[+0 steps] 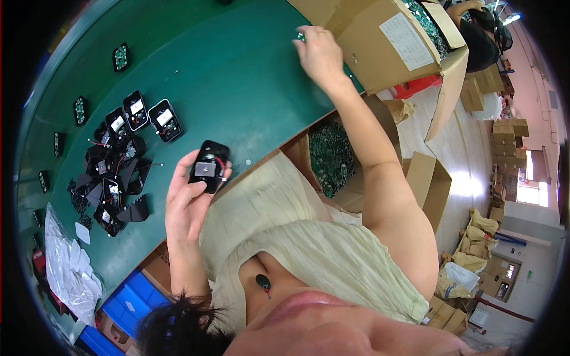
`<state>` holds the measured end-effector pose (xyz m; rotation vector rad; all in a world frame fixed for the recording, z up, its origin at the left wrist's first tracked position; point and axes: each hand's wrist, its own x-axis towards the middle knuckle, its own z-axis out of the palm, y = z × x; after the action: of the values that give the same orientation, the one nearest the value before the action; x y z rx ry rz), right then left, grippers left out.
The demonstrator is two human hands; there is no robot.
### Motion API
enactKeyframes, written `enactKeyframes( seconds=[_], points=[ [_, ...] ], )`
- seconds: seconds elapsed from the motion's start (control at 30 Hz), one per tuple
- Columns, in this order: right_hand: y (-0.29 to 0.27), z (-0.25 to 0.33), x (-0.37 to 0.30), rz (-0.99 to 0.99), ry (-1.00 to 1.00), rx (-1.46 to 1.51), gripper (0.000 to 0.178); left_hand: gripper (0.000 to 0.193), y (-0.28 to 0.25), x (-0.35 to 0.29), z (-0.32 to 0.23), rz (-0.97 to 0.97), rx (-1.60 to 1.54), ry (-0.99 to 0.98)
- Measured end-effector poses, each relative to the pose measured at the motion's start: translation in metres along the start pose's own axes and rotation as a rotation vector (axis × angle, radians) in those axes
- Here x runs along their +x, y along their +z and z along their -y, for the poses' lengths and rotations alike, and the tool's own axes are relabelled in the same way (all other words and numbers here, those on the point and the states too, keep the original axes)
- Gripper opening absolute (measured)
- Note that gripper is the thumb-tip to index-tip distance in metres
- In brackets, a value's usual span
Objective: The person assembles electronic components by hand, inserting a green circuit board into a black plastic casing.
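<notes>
My left hand point(184, 207) grips a small black plastic housing point(209, 155) near the table's front edge. Inside the housing sit a silver-white block and a red wire with a white connector. Away to the right, beside a large cardboard box, my right hand point(322, 58) pinches a small green circuit board point(301, 37) between thumb and fingers; most of the board is hidden. Left of my left hand lies a heap of similar black housings point(129, 151), several with white blocks and loose wires.
The cardboard box point(380, 53) on the green table point(237, 89) holds many green boards. Another box of boards point(331, 157) stands below the table edge. Housings fitted with boards point(120, 57) line the far left. A clear bag of white pieces point(71, 261) lies near blue bins point(127, 302).
</notes>
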<state>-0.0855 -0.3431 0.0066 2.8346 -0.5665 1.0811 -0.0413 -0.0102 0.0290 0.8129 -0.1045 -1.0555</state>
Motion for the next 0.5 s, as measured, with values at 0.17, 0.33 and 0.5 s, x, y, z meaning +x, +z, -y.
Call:
enactKeyframes(
  seconds=[0.17,0.33,0.5],
  points=[
    [0.013,-0.045,-0.014,0.257,0.084,-0.528,0.009,0.045,-0.005,-0.011,0.003,-0.126,-0.113,0.095],
    [0.005,-0.035,-0.018,0.127,0.134,-0.232,0.010,0.027,-0.007,-0.013,0.011,-0.260,0.073,0.085],
    [-0.032,0.048,-0.030,0.313,0.545,1.110,0.012,0.022,-0.006,-0.012,0.013,-0.366,0.344,0.137]
  ],
)
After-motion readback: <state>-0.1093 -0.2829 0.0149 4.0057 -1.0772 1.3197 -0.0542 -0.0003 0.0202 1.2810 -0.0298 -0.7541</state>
